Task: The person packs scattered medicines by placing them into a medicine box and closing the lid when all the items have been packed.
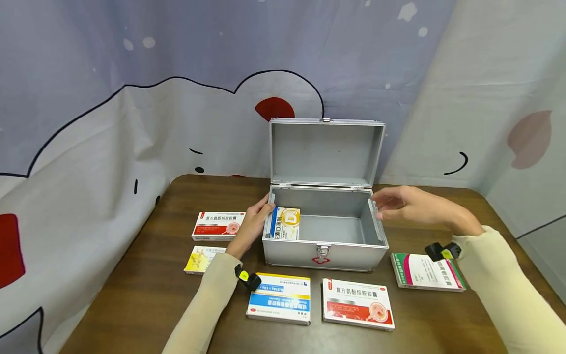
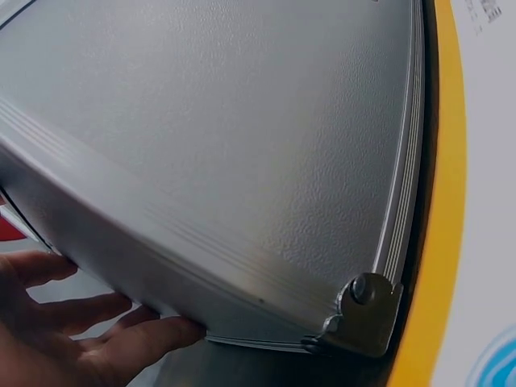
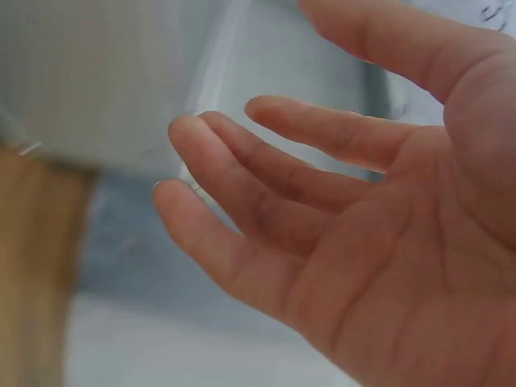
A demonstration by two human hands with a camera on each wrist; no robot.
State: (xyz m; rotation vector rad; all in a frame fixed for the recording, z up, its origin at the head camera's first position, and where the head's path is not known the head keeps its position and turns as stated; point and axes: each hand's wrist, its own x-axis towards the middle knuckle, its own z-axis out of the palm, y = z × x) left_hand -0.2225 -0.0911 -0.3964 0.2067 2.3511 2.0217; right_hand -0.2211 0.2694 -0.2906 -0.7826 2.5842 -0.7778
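A silver metal first-aid case point(image 1: 292, 253) stands on the table with its lid point(image 1: 327, 152) raised. Inside, at the left end, a white, blue and yellow medicine box point(image 1: 285, 223) stands against the wall. My left hand point(image 1: 252, 223) rests against the case's left side, thumb up at the rim; in the left wrist view its extended fingers point(image 2: 97, 310) touch the metal edge. At the right rim my right hand point(image 1: 413, 206) hovers with its fingers loosely bent. The palm is bare in the right wrist view.
Left of the case lie a red-and-white medicine box point(image 1: 217, 226) and a yellow-and-white one point(image 1: 201, 259). In front are a blue-and-yellow box point(image 1: 280, 297) and another red-and-white box point(image 1: 358, 302). A green-and-white box point(image 1: 426, 271) lies right. A patterned curtain point(image 1: 212, 44) hangs behind the table.
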